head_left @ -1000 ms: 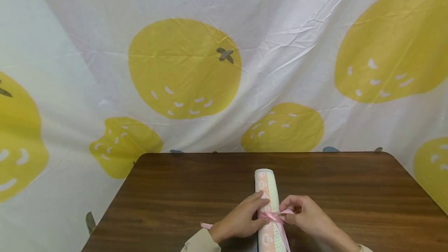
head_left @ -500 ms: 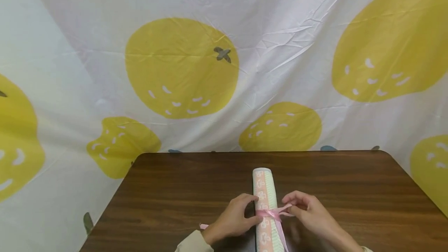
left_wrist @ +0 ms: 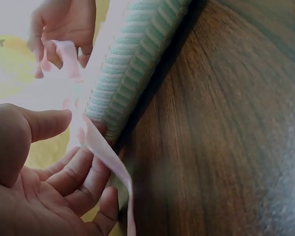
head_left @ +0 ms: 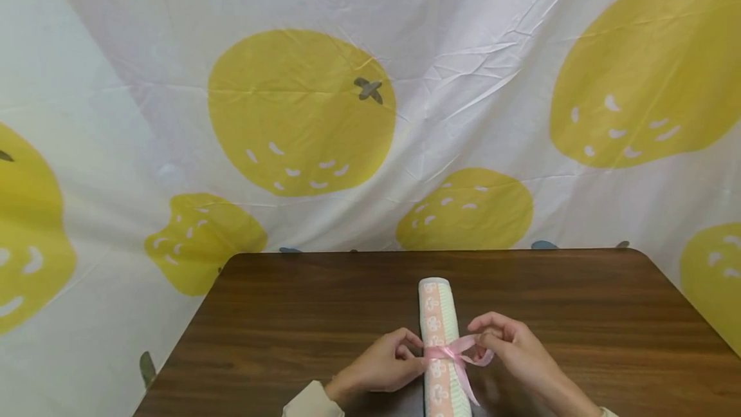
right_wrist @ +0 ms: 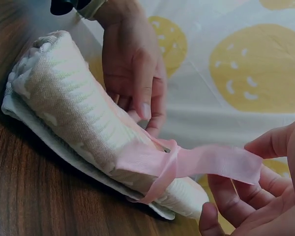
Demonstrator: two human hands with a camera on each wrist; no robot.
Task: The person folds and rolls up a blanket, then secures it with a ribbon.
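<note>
A rolled towel (head_left: 432,314) with peach and pale green patterned bands lies lengthwise on the table. Around its middle passes a pink ribbon (right_wrist: 191,160), crossed on itself. On the right side my right hand (head_left: 518,349) pinches the ribbon, which bends into a loop at the fingers. My left hand (head_left: 384,360) is at the towel's left side, thumb and curled fingers about the ribbon. One ribbon tail (left_wrist: 108,155) runs over the left fingers and hangs down in the left wrist view. Another tail (head_left: 466,381) trails along the towel's right side.
The dark wood-grain table (head_left: 324,295) has rounded far corners. Behind it hangs a white cloth (head_left: 475,101) printed with large yellow fruit.
The left hand has shifted left, its fingers drawn off the towel's top to its side. The right hand has moved slightly up and right, and the ribbon there now forms a loop.
</note>
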